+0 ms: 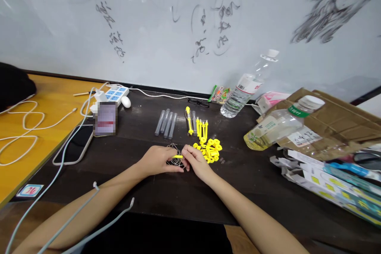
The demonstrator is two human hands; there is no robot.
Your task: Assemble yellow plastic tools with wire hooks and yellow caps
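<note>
My left hand (160, 160) pinches a small yellow plastic rod (177, 156) between thumb and fingers. At the rod's right end, my right hand (197, 161) has its fingertips pressed together; what they hold is too small to make out. Beneath the hands lies a tangle of thin metal wire rings (174, 149), partly covered. Just right of my right hand is a pile of yellow plastic parts (212, 151). Behind it stand out several yellow rods (202, 127) and a clear tube fitted with yellow ends (189, 121). Several empty clear tubes (166, 124) lie farther left.
A water bottle (242, 93) and a tilted drink bottle (274, 127) are at right, near a brown paper bag (333, 127) and a torn box (327, 186). Glasses (198, 102) lie at the back. Left are a phone (74, 143), power strip (117, 94) and loose white cables (56, 178).
</note>
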